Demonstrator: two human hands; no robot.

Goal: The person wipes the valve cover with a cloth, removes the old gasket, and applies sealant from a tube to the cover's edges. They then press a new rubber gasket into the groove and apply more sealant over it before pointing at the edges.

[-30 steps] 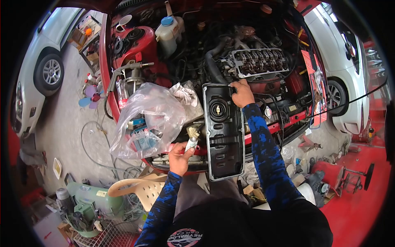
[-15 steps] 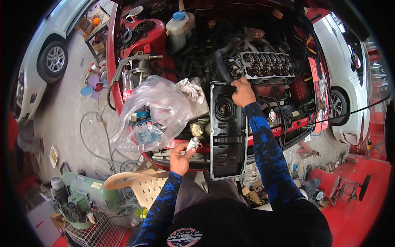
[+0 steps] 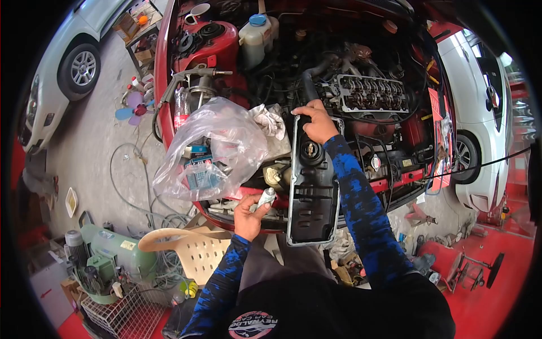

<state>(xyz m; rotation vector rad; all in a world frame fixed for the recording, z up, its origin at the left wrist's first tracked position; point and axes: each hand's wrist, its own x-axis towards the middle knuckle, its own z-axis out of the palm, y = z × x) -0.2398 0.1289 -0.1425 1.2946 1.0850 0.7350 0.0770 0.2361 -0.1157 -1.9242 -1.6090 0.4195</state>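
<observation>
Black inside and pale-rimmed, the cover (image 3: 312, 212) is held inner side up, near the middle, apparently borne by the red car (image 3: 224, 40). Its far-left corner is met by the right hand (image 3: 320, 123), forefinger extended; whether it is gripped cannot be told. At left, a small tube (image 3: 267, 196) is pinched by the left hand's (image 3: 248, 217) thumb and fingers, seemingly low so its end is left free.

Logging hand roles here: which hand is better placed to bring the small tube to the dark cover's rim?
Probably the left hand: it holds the small tube close beside the dark cover. The right hand is on the cover's far end, apparently holding it.
</observation>
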